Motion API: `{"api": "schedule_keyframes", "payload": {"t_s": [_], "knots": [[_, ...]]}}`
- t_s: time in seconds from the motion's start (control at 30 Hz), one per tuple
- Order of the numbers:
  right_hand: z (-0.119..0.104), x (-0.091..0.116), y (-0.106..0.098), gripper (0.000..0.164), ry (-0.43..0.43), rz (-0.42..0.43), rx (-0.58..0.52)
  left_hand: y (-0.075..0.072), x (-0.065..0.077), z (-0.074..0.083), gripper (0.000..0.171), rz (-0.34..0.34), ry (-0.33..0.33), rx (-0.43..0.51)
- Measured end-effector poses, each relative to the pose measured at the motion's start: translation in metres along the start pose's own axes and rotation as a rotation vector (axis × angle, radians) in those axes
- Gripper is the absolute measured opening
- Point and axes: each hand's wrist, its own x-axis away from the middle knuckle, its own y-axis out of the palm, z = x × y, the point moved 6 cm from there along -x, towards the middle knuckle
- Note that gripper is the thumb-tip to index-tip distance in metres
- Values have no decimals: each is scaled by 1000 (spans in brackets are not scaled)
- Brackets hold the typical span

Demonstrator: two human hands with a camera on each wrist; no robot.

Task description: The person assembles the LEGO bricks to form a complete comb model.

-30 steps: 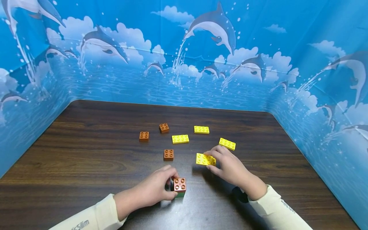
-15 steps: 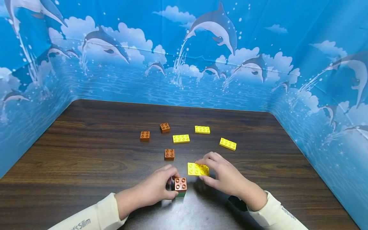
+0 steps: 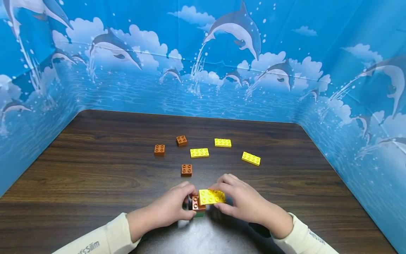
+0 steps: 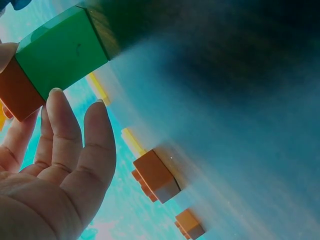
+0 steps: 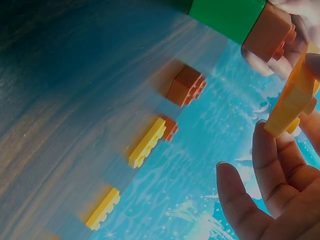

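My left hand (image 3: 172, 204) grips a brown toy brick (image 3: 195, 204) with four-stud top, thumb and fingers on its sides. That brick sits on a green block (image 4: 65, 50) standing on the table, as the left wrist view shows. In my right hand (image 3: 244, 199), a flat yellow brick (image 3: 207, 197) is pinched between thumb and fingers. Its left end overlaps the right part of the brown brick's top in the head view. The right wrist view shows the yellow brick (image 5: 292, 102) tilted and a gap between it and the brown brick's studs.
Three loose brown bricks lie farther back, one near brick (image 3: 186, 170), one left brick (image 3: 159, 150) and one rear brick (image 3: 181, 140). Three flat yellow bricks lie right of them, including a middle yellow plate (image 3: 199, 152). A dolphin-print curtain (image 3: 196, 70) borders the dark wooden table (image 3: 95, 169).
My right hand has carried the flat yellow brick left and toward me, from beside the loose yellow one to over the brown brick. My left hand has stayed in place.
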Motion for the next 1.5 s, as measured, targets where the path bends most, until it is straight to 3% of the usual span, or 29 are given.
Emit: {"api": "schedule_keyframes", "payload": {"t_s": [0.43, 0.83, 1.1, 1.5], "knots": [[-8, -6, 4, 35, -30, -34, 8, -2, 0, 0, 30, -11, -12, -1], [-15, -10, 3, 33, -83, -43, 94, -2, 0, 0, 30, -40, -28, 20], [-20, -13, 3, 33, -115, -48, 145, -1, -2, 1, 30, -17, -4, 4], [-21, -14, 4, 34, -97, -73, 158, -1, -1, -1, 31, -32, -23, 30]]}}
